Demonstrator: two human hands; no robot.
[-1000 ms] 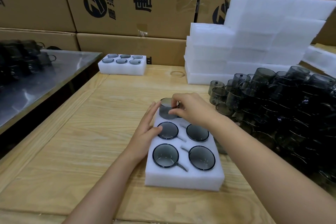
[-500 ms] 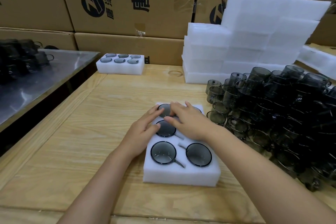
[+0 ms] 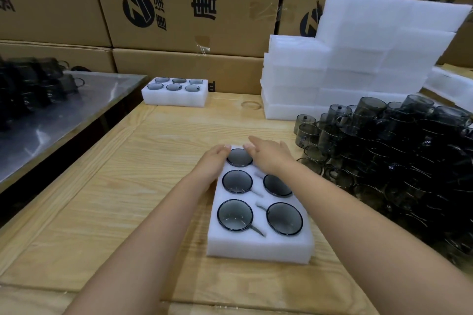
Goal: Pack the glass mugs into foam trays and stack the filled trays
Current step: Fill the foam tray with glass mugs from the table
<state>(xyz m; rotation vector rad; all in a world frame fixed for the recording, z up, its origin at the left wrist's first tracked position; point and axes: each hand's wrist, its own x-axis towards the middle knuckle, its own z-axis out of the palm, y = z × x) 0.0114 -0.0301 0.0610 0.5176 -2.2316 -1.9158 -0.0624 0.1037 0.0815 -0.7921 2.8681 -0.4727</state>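
Hands [image 3: 215,163] [image 3: 270,160] on foam tray [image 3: 258,250], wooden table [image 3: 122,186], cartons [image 3: 184,64]

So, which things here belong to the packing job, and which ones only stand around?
Job: near foam tray, mugs in it, loose mug pile, white foam stack, filled far tray, left hand, right hand.
Lying about: cardboard boxes, steel table, dark blurred things on it.

We see a pale wooden counter [image 3: 128,186]. Nearest us on it lies a filled foam tray [image 3: 258,250]. A second filled tray [image 3: 174,98] sits at its far left, a stack of white foam trays [image 3: 358,64] at its far right, and a heap of smoky glass mugs [image 3: 396,161] along the right side.
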